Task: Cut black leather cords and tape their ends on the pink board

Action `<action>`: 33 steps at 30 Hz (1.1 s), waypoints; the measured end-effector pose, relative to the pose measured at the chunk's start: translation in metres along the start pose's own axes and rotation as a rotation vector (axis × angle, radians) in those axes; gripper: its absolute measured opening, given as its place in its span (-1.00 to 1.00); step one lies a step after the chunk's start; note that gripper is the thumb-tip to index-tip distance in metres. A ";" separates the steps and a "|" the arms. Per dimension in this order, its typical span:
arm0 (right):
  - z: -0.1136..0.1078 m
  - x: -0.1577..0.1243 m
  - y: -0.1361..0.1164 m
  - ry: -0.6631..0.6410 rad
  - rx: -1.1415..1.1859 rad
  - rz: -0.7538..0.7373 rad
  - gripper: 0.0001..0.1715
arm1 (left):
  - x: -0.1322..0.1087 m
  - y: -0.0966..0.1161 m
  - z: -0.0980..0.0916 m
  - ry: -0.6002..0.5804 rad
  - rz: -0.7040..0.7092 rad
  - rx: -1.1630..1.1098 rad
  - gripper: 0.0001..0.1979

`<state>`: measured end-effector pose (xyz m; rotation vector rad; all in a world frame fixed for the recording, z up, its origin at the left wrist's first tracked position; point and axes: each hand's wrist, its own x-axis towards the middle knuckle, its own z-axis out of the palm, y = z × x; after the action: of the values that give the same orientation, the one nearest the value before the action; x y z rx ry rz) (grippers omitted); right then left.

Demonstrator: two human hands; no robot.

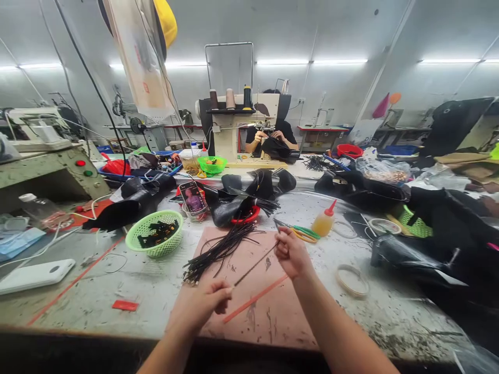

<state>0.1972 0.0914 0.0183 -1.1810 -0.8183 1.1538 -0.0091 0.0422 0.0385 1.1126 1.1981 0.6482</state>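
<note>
A thin dark strip (255, 266) stretches between my two hands, above a pinkish mat (268, 306). My left hand (212, 301) pinches its near end. At the far end, the closed fingers of my right hand (290, 252) grip the same strip; a dark pointed tip shows above those fingers, and I cannot tell what it belongs to. Just beyond my left hand lies a bundle of similar black strips (222, 249) on the mat. Scissors with green and orange handles (306, 234) lie behind my right hand, beside a glue bottle (324, 221) with a red nozzle.
A green basket (134, 241) of small black pieces stands at left, near a propped phone (193, 198). Black leather pieces (230, 202) lie ahead. A tape roll (352, 280) sits at right. Across the table, another person's hands (278, 136) work at a sewing machine (226, 135).
</note>
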 end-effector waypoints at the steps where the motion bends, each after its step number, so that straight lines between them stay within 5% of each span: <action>1: -0.001 0.014 -0.003 0.020 -0.054 -0.007 -0.67 | 0.001 -0.003 -0.013 0.054 0.009 -0.002 -0.76; 5: -0.005 0.059 -0.004 -0.018 -0.319 0.018 -0.74 | 0.012 -0.013 -0.051 0.223 -0.018 0.092 -0.70; 10: -0.040 0.081 -0.006 0.093 -0.830 0.050 -0.59 | 0.018 -0.016 -0.065 0.310 -0.016 0.098 -0.66; 16: -0.093 0.087 -0.009 0.072 -1.269 0.198 -0.50 | 0.015 -0.019 -0.071 0.356 0.008 0.030 -0.69; 22: -0.090 0.063 -0.007 0.035 -1.404 0.158 -0.26 | 0.011 -0.021 -0.070 0.375 0.034 -0.069 -0.72; 24: -0.075 0.041 -0.004 -0.092 -1.308 0.073 -0.24 | 0.009 -0.019 -0.068 0.378 0.044 -0.106 -0.73; 29: -0.016 -0.036 0.003 -0.713 -0.911 -0.049 -0.37 | 0.003 -0.013 -0.063 0.379 0.070 -0.191 -0.76; 33: 0.019 -0.076 0.004 -0.955 -0.780 -0.067 -0.60 | -0.002 -0.009 -0.059 0.381 0.091 -0.250 -0.78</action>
<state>0.1591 0.0233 0.0252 -1.1486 -2.1598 1.3885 -0.0664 0.0563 0.0323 0.8580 1.3469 1.0852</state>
